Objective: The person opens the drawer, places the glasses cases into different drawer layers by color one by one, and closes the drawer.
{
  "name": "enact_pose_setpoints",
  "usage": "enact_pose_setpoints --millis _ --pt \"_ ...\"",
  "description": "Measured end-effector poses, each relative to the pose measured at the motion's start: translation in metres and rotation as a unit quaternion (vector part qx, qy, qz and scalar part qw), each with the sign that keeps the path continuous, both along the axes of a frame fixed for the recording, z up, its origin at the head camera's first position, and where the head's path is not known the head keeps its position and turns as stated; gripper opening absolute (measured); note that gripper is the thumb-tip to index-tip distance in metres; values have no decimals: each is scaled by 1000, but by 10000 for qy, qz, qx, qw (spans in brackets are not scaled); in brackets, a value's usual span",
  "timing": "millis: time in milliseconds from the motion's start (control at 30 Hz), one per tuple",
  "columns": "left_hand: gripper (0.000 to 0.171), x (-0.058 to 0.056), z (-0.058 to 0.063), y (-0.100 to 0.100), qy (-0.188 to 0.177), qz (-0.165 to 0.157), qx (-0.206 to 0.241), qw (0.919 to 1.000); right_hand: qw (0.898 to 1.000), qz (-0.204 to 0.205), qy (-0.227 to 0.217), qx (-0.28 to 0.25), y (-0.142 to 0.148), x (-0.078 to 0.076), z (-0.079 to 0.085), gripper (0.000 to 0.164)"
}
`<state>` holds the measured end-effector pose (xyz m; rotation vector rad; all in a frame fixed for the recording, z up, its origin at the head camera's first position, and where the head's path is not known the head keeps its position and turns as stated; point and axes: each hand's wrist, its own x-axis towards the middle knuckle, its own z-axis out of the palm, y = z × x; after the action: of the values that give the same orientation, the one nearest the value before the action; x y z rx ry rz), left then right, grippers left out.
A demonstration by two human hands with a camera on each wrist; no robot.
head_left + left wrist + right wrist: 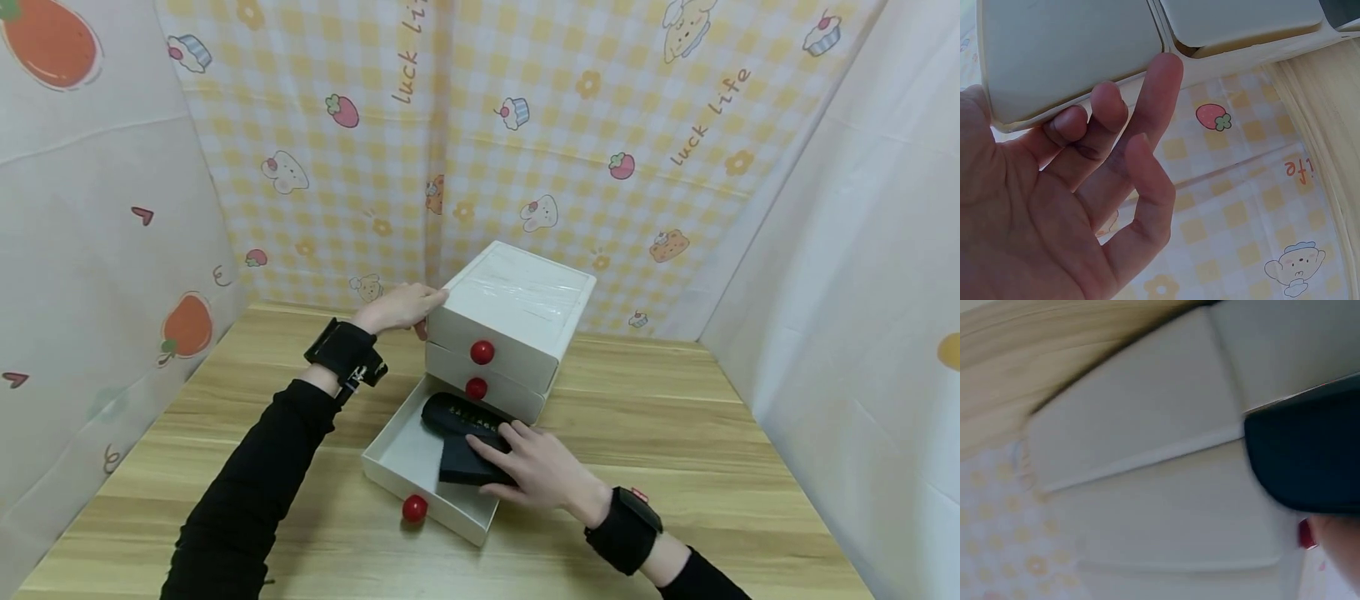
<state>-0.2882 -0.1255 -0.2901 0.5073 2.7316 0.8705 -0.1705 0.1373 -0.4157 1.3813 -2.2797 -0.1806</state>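
A white cabinet (517, 287) of small drawers stands on the table, its lowest drawer (397, 450) pulled out. My left hand (401, 307) rests on the cabinet's upper left edge; in the left wrist view its fingers (1160, 94) lie loosely bent against the white panel. In the lowest drawer is a black rounded case (453, 410) with gold lettering, beside a black rectangular box (465, 462). My right hand (543, 467) grips the black box at its right end, thumb on the near side and fingers over the top. Its palm side is hidden in the head view.
Red round knobs (482, 352) sit on the drawer fronts. The wooden table (645, 417) extends around the cabinet. Behind hangs a yellow checked curtain (480, 150), with white cloth (847, 333) at both sides.
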Motion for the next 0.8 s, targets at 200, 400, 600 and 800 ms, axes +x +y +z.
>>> enact_pose_setpoints --millis 200,400,600,800 --pt "54 1 0 0 -6 46 -28 10000 9983 -554 52 -143 -30 2 -1 61" --pt "53 1 0 -2 -40 56 15 10000 9959 -897 124 13 -50 2 -4 61" --pt "54 0 0 -2 -12 56 47 10000 9910 -1297 35 326 -69 0 -5 61" --pt "54 -1 -1 0 -28 29 -7 10000 9853 -1644 -308 341 -83 -1 -10 59"
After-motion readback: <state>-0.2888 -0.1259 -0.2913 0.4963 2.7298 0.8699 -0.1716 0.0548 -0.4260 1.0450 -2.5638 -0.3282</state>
